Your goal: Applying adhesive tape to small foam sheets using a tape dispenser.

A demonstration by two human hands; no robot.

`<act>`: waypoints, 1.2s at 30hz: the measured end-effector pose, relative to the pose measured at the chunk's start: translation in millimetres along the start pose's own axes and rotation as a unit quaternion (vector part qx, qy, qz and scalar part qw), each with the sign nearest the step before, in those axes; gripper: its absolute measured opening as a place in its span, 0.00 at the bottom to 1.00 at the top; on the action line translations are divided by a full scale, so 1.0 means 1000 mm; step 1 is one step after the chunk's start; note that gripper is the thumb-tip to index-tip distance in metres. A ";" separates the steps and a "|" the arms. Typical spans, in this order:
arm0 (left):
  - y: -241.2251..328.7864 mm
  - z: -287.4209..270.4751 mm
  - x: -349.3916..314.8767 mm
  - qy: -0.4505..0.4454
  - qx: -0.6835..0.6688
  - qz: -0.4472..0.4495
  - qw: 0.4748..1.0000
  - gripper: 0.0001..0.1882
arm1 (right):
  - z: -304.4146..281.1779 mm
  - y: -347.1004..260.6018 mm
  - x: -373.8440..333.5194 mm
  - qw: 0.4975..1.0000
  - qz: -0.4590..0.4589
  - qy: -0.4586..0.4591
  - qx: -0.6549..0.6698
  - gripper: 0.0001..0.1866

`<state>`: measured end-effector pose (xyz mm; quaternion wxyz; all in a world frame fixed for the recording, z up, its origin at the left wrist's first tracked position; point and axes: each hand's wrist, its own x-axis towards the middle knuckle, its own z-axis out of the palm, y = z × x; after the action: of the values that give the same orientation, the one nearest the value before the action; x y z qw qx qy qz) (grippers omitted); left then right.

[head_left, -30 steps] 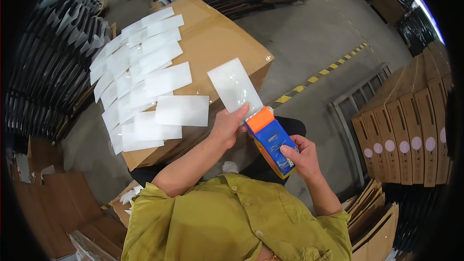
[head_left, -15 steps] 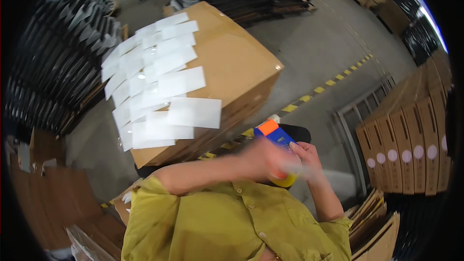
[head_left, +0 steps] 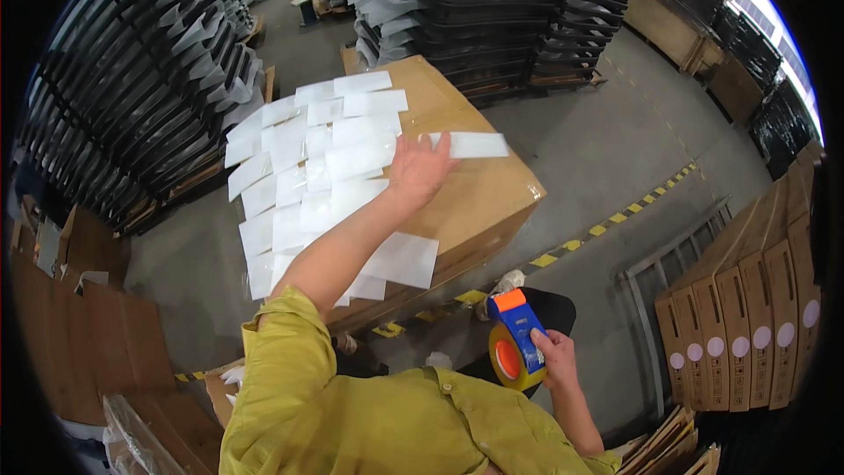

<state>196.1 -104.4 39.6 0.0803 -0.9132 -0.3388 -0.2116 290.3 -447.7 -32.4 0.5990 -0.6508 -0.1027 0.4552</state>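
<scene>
A large cardboard box [head_left: 488, 185] stands in front of me, its left side covered with overlapping white sheets [head_left: 362, 160]. My left hand [head_left: 422, 169] reaches across the box top, fingers spread. Under its fingertips a separate white strip [head_left: 479, 145] lies on the bare cardboard, pointing right. Close to my body on the right, my right hand [head_left: 556, 359] is closed round a blue tape dispenser [head_left: 520, 325] with an orange front piece and a roll of yellowish tape. Part of that hand's grip is hidden behind the dispenser.
Tall stacks of black frames with white wrapping [head_left: 492, 18] rise behind the box and at the left. Upright brown cartons [head_left: 747, 325] line the right, beside a grey metal rack [head_left: 651, 299]. Yellow-black striped tape [head_left: 598, 230] crosses the floor. Flattened cardboard [head_left: 105, 325] is at lower left.
My left hand has gone from beside the tape dispenser forward onto the box top, where a white strip now lies under it. The dispenser stays in my right hand. The view has shifted.
</scene>
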 end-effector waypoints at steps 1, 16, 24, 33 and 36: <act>-0.004 0.006 0.004 0.005 0.000 0.003 1.000 0.22 | 0.001 -0.002 -0.001 1.000 -0.005 0.002 0.002 0.14; -0.020 0.030 0.001 0.030 -0.035 -0.038 0.998 0.09 | 0.030 -0.082 -0.007 0.972 -0.205 -0.021 -0.110 0.18; -0.062 -0.032 -0.031 0.119 -0.253 -0.067 0.958 0.10 | 0.062 -0.112 0.036 0.721 -0.506 0.003 -0.473 0.22; -0.081 -0.014 -0.053 0.035 -0.287 -0.165 0.943 0.16 | 0.101 -0.138 0.082 0.617 -0.526 0.043 -0.583 0.22; -0.079 -0.023 -0.049 0.025 -0.304 -0.173 0.937 0.16 | 0.108 -0.151 0.108 0.626 -0.556 0.088 -0.539 0.21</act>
<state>103.5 -79.4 39.1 -0.2304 -0.8160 -0.4085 -0.3378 336.3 -260.8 62.9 0.2862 -0.7138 -0.6186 -0.1609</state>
